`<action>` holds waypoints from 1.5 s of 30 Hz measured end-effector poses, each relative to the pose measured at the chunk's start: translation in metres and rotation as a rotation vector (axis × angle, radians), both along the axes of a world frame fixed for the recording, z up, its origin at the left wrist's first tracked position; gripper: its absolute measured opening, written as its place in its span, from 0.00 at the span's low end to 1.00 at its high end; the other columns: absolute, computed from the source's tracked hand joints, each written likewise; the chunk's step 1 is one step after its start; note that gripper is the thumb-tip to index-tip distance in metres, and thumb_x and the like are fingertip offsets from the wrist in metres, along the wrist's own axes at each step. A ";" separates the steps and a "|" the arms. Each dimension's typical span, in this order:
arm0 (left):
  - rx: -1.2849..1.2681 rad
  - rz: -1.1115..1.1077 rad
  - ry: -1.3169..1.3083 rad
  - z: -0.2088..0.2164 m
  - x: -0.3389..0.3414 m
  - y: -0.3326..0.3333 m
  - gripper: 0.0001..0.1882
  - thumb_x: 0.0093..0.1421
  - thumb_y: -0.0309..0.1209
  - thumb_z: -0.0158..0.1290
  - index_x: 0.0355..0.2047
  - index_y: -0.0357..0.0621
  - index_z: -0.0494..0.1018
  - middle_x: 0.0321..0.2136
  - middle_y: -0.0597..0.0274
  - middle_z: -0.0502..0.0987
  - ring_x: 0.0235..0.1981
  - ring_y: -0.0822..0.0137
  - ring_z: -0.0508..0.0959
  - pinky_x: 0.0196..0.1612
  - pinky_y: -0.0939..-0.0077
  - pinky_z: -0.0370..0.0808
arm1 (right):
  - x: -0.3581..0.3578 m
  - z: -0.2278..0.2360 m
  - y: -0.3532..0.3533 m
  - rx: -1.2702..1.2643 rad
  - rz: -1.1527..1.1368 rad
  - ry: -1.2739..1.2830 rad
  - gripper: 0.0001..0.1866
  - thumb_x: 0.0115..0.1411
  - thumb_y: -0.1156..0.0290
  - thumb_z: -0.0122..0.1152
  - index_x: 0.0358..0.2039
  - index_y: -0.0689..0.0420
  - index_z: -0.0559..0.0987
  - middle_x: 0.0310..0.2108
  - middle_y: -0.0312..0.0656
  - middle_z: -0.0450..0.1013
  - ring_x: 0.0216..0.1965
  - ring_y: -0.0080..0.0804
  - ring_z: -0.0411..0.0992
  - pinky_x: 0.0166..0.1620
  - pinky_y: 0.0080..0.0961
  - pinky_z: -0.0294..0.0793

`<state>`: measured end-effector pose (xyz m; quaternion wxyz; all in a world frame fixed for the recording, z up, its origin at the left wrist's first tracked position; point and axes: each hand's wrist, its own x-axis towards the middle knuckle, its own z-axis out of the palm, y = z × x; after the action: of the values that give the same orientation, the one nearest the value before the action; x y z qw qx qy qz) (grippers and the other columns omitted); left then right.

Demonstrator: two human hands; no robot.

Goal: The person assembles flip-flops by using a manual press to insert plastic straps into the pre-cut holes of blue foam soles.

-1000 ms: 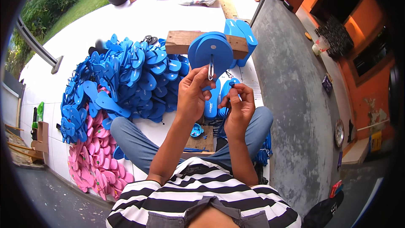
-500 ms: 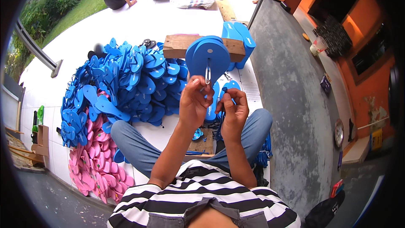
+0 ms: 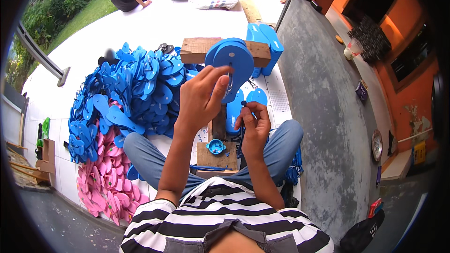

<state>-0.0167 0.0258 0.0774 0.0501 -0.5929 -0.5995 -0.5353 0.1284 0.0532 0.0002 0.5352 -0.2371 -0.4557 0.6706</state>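
Note:
A pair of blue flip-flop soles stands against a wooden crossbar in front of me. A bright metal loop sticks out of the front sole. My left hand is at this sole, its index finger stretched across it and its thumb apart, beside the loop. Lower and to the right, my right hand is closed in a pinch on a dark blue flip-flop strap, whose knobbed end points up from the fingertips.
A big heap of blue flip-flops lies at left, with pink ones nearer. A small blue bowl sits on a wooden base between my legs. More blue soles stand behind the crossbar. Two people sit at the far left.
My left hand has moved up and to the left, from the loop's lower end to the front of the sole. My right hand has shifted slightly left and down, still pinching the strap.

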 end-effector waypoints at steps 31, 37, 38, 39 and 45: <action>0.103 0.166 0.116 0.005 -0.029 0.037 0.15 0.59 0.28 0.57 0.48 0.46 0.77 0.46 0.58 0.76 0.43 0.60 0.77 0.42 0.68 0.76 | -0.016 0.041 0.020 0.317 0.004 -0.258 0.06 0.61 0.74 0.63 0.37 0.61 0.78 0.29 0.32 0.75 0.30 0.15 0.71 0.34 0.14 0.70; 0.100 0.050 0.012 0.008 -0.030 0.030 0.16 0.57 0.26 0.59 0.47 0.50 0.79 0.45 0.61 0.76 0.40 0.65 0.79 0.35 0.74 0.78 | -0.014 0.039 0.017 0.325 -0.014 -0.325 0.07 0.59 0.74 0.64 0.38 0.61 0.79 0.29 0.35 0.76 0.30 0.16 0.72 0.35 0.15 0.70; 0.111 0.045 0.018 0.009 -0.030 0.030 0.16 0.57 0.26 0.60 0.47 0.50 0.79 0.44 0.61 0.76 0.39 0.66 0.79 0.34 0.75 0.78 | -0.014 0.042 0.016 0.302 0.004 -0.319 0.08 0.59 0.74 0.64 0.38 0.61 0.79 0.29 0.36 0.76 0.30 0.16 0.72 0.35 0.15 0.70; 0.110 0.055 0.037 0.010 -0.030 0.028 0.17 0.56 0.25 0.60 0.47 0.50 0.80 0.44 0.60 0.77 0.38 0.67 0.78 0.33 0.75 0.77 | -0.012 0.048 0.017 0.275 0.044 -0.357 0.08 0.59 0.74 0.64 0.38 0.62 0.79 0.29 0.36 0.76 0.29 0.16 0.72 0.34 0.16 0.70; 0.107 0.127 0.274 0.020 -0.032 0.024 0.16 0.54 0.24 0.62 0.44 0.45 0.79 0.42 0.59 0.78 0.36 0.64 0.78 0.35 0.72 0.76 | -0.013 0.067 0.052 0.278 0.163 -0.503 0.10 0.60 0.70 0.65 0.38 0.62 0.81 0.29 0.37 0.76 0.26 0.16 0.69 0.30 0.17 0.68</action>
<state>-0.0483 0.0495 0.0978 0.1965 -0.6177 -0.5939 -0.4765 0.1151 0.1054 0.0674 0.3772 -0.2830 -0.6789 0.5628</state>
